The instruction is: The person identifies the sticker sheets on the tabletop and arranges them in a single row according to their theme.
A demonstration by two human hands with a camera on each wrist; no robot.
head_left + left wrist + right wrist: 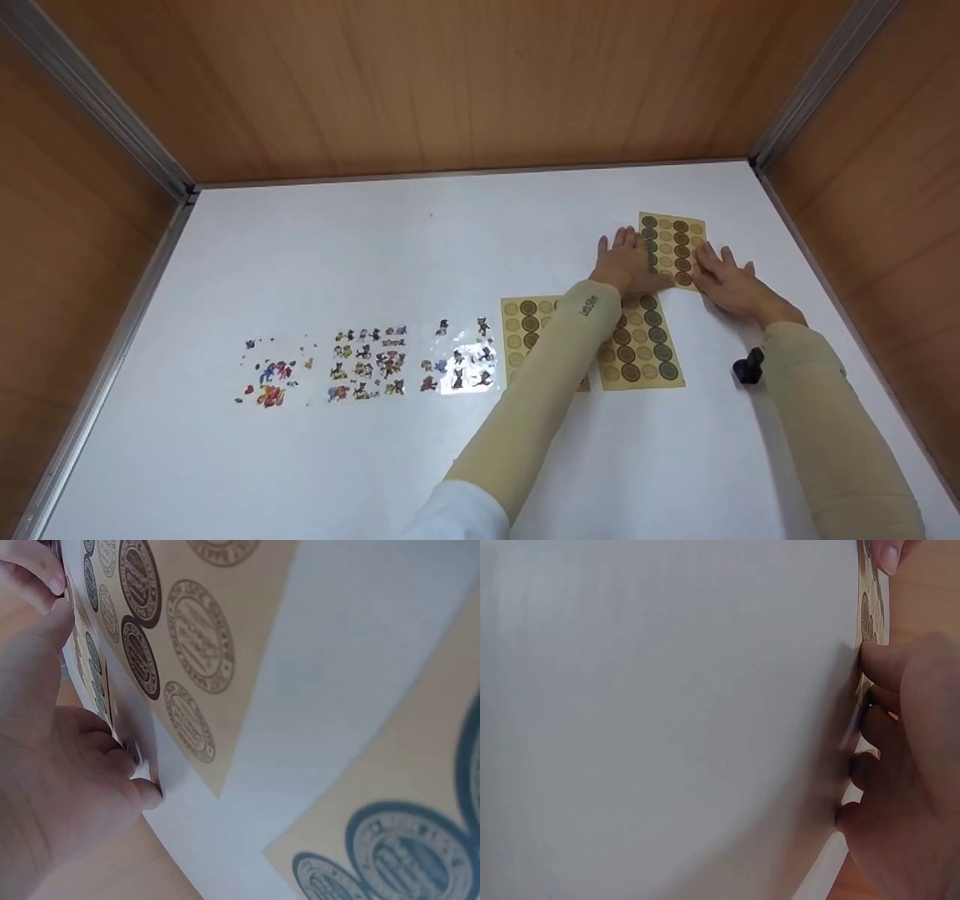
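Observation:
A tan sheet of round stamp-like stickers point(666, 247) lies at the back right of the white table, between both hands. My left hand point(628, 264) rests at its left edge, fingers stretched away and thumb across its near edge. On the opposite edge, my right hand point(733, 289) touches the sheet with spread fingers. The left wrist view shows the left hand point(71, 772) flat beside the sheet's edge. In the right wrist view, the right hand's point(907, 750) fingertips meet the table and the sheet's edge.
Two more tan sticker sheets point(637, 349) lie nearer, partly under the left forearm. Clear sheets of small cartoon stickers point(367, 364) lie in a row to the left. A small black object point(748, 367) sits by the right forearm. Wooden panels point(480, 90) enclose the table.

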